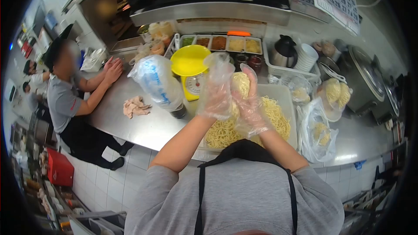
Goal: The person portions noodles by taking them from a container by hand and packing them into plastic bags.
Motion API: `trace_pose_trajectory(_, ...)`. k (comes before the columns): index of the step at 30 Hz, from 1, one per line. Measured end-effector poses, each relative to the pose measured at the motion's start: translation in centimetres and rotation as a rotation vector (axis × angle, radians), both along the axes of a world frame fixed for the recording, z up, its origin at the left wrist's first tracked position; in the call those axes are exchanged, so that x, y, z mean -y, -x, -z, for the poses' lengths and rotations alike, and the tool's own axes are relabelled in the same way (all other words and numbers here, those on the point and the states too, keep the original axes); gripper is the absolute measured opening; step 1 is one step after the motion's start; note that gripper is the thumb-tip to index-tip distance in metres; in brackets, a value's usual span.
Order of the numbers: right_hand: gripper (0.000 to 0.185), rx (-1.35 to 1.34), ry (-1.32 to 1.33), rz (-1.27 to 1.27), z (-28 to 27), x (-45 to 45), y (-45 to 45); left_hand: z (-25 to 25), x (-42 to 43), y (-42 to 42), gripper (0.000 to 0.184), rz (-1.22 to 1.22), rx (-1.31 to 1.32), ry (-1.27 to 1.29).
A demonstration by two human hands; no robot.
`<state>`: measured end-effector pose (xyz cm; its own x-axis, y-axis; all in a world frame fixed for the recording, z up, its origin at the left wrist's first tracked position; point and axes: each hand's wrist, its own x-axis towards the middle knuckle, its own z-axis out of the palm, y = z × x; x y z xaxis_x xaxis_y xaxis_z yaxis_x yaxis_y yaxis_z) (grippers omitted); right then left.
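A shiny metal tabletop (115, 119) runs across the scene. On its left part lies a crumpled pink cloth (136, 106). Right of that sits a stuffed plastic bag (156, 80) with blue print, just beside a yellow scale (193, 83). A tray (293, 109) with noodles (278, 119) in it rests near the middle. On the right lies a thin plastic bag with handles (320, 137); a large grey cooker (361, 76) stands at the far right.
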<state>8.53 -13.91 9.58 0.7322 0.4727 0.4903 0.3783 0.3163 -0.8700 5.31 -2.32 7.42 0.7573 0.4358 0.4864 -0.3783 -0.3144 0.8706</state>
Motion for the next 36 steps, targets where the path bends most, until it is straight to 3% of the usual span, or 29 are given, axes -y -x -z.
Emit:
trace_pose_trajectory(2, 0.063, 0.472, 0.438, 0.177, -0.2, 0.4, -2.1, -0.2, -1.7, -0.7, 0.04, 0.012, -0.11, -0.039)
trace_pose_trajectory(5, 0.06, 0.644, 0.322, 0.18, -3.1, 1.0, -1.9, -3.6, -1.3, 0.9, 0.051, 0.202, -0.264, -0.332)
trace_pose_trajectory(6, 0.059, 0.695, 0.284, 0.185, -3.8, 1.1, -1.8, -2.5, -0.8, 0.7, 0.051, 0.171, -0.27, -0.324)
trace_pose_trajectory(8, 0.044, 0.619, 0.272, -0.022, -3.9, 1.2, -1.8, -0.8, 0.1, 0.3, 0.045, 0.326, 0.181, -0.288)
trace_pose_trajectory(9, 0.044, 0.621, 0.269, -0.032, -3.2, 1.6, -1.3, -0.7, 0.0, 0.6, 0.045, 0.316, 0.181, -0.288)
trace_pose_trajectory(10, 0.035, 0.395, 0.286, 0.044, -2.2, 2.4, -0.6, -2.1, 0.3, 1.3, 0.042, 0.294, 0.102, -0.406)
trace_pose_trajectory(12, 0.033, 0.168, 0.301, 0.114, -1.5, 3.2, -0.6, -3.1, 0.4, 2.3, 0.04, 0.267, 0.02, -0.522)
trace_pose_trajectory(14, 0.034, -0.595, -0.446, -0.367, -1.8, 3.9, -1.2, -3.2, 0.3, 3.0, 0.032, 0.144, -0.023, -0.845)
trace_pose_trajectory(17, 0.039, -0.654, -0.435, -0.333, -3.6, 5.1, -1.0, -2.4, 0.7, 3.0, 0.026, 0.116, 0.131, -0.932)
trace_pose_trajectory(21, 0.037, -0.606, -0.425, -0.451, -2.1, 6.7, -3.2, -2.2, 0.8, 3.1, 0.022, 0.148, 0.073, -1.047)
trace_pose_trajectory(22, 0.032, -0.368, -0.19, 0.017, -2.0, 7.2, -3.3, -1.9, 0.8, 3.1, 0.022, 0.125, 0.063, -1.046)
trace_pose_trajectory(24, 0.031, -0.113, 0.044, 0.478, -3.0, 7.7, -3.5, -1.3, 0.5, 2.9, 0.022, 0.102, 0.057, -1.047)
trace_pose_trajectory(26, 0.034, 0.931, 0.357, 0.532, -6.9, 8.0, -2.8, -0.8, 0.1, 2.7, 0.021, 0.1, -0.039, -1.112)
trace_pose_trajectory(27, 0.034, 0.929, 0.357, 0.535, -6.9, 7.5, -1.9, -0.6, -0.1, 2.5, 0.021, 0.103, -0.038, -1.114)
trace_pose_trajectory(30, 0.026, 1.268, 0.935, 0.288, -2.4, 8.1, -1.8, -0.7, 0.1, 2.5, 0.023, 0.236, 0.006, -1.105)
trace_pose_trajectory(31, 0.026, 1.267, 0.938, 0.292, -2.8, 8.3, -1.9, -1.4, 0.2, 3.0, 0.024, 0.178, 0.041, -1.13)
trace_pose_trajectory(33, 0.017, 0.805, 1.184, -0.123, -4.4, 8.2, -2.2, -1.8, 0.2, 3.2, 0.024, 0.104, 0.078, -1.157)
trace_pose_trajectory(36, 0.017, 0.844, 1.119, -0.155, -3.9, 8.5, -2.3, -0.3, 0.5, 3.1, 0.023, 0.037, -0.032, -1.169)
